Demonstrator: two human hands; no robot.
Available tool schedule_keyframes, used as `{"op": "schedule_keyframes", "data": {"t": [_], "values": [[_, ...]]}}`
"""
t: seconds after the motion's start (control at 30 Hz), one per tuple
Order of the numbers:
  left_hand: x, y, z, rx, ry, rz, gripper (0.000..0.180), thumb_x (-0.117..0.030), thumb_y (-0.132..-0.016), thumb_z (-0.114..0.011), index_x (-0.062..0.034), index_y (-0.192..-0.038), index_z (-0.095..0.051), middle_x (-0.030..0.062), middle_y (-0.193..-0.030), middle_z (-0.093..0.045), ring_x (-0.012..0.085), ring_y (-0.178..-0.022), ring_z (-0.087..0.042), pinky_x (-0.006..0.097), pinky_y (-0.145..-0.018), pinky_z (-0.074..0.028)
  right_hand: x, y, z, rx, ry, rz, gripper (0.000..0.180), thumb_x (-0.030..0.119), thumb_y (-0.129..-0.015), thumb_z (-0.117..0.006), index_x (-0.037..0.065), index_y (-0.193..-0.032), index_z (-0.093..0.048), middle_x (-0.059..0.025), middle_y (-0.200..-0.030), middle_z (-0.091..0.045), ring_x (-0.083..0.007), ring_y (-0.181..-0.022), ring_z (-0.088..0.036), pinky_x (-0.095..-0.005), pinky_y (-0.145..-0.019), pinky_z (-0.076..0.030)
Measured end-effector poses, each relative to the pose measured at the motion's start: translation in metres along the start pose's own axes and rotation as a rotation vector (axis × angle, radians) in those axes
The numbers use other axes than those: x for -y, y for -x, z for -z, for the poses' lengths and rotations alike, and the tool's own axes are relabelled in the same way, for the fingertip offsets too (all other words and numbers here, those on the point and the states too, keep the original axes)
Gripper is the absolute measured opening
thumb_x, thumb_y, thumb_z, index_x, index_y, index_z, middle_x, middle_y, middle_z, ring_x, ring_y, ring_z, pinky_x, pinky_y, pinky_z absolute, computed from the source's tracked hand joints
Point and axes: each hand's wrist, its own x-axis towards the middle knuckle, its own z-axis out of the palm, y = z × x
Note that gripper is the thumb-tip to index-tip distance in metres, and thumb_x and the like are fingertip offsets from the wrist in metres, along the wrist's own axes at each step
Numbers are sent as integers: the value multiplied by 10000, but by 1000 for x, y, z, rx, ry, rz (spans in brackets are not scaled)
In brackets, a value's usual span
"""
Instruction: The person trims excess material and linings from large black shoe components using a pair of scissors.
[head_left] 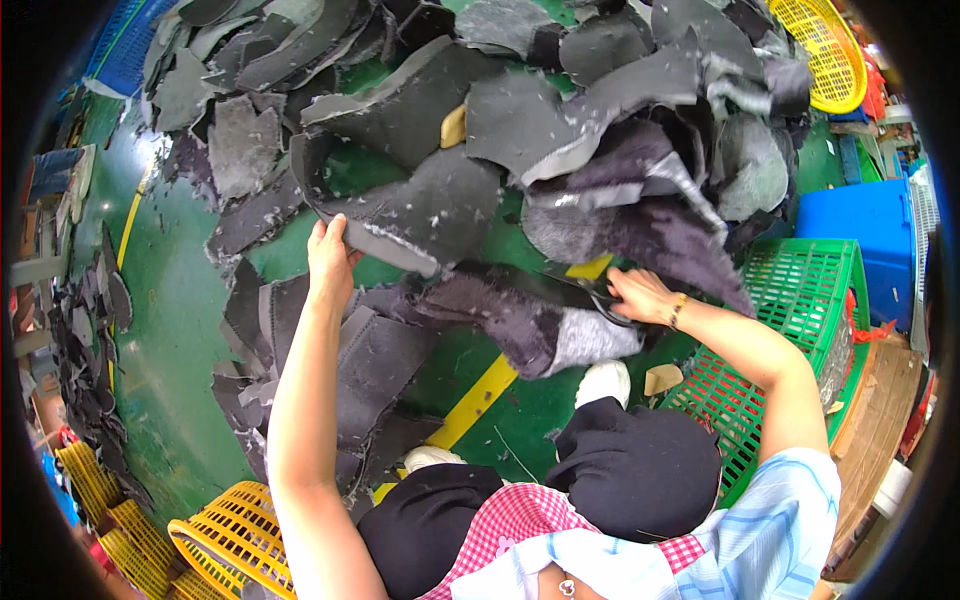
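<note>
Head view: your left hand [333, 250] has thumb and fingers pinched on the near-left edge of the dark grey sheet [430, 205]. Sheet sits ahead of you, left of centre, over the green floor [175, 340], just short of the scrap pile [530, 110]. Right-hand fingers curl round the handles of the black scissors [603, 303]; blades point left, blade gap too blurred to tell. Handling, my read: light, floppy but with some body, fuzzy so not slippery, hard to damage. Take it by the firm rim, not the loose fluff. Long axis runs roughly left-right; broad lobe points right, narrow curved strip left.
</note>
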Motion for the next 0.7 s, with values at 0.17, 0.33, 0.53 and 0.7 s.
{"op": "schedule_keyframes", "data": {"t": [0.17,0.33,0.53,0.7], "values": [[-4,31,6,167,-108,106,232,-267,-973,-468,-72,-1096,-491,76,-985,-633,189,-858,-634,357,-733,-513,-23,33,10,-171,-100,112,268,94,-746,-661,31,-891,-444,-123,-704,-516,-265,-640,-525,-359,-593,-413],[26,39,-1,30,-882,-32,532,-489,-899,-558,12,-1074,-539,162,-1005,-639,271,-883,-631,387,-768,-500,9,4,14,-473,-445,-138,437,375,-760,-758,42,-796,-475,-75,-630,-492,-191,-604,-520,-389,-561,-405],[61,93,-37,400,-1511,-382,707,-580,-663,-732,8,-1018,-564,188,-977,-652,342,-982,-614,461,-857,-449,57,-5,48,61,-1088,-133,535,580,-791,-676,106,-667,-462,36,-618,-464,-48,-517,-446,-237,-479,-375],[64,115,-54,443,-1485,-345,518,-349,-689,-780,-16,-1012,-547,145,-962,-652,300,-973,-609,436,-812,-456,54,-2,29,-260,-752,-4,448,473,-848,-668,39,-898,-571,63,-634,-439,-40,-534,-431,-235,-453,-392]]}}
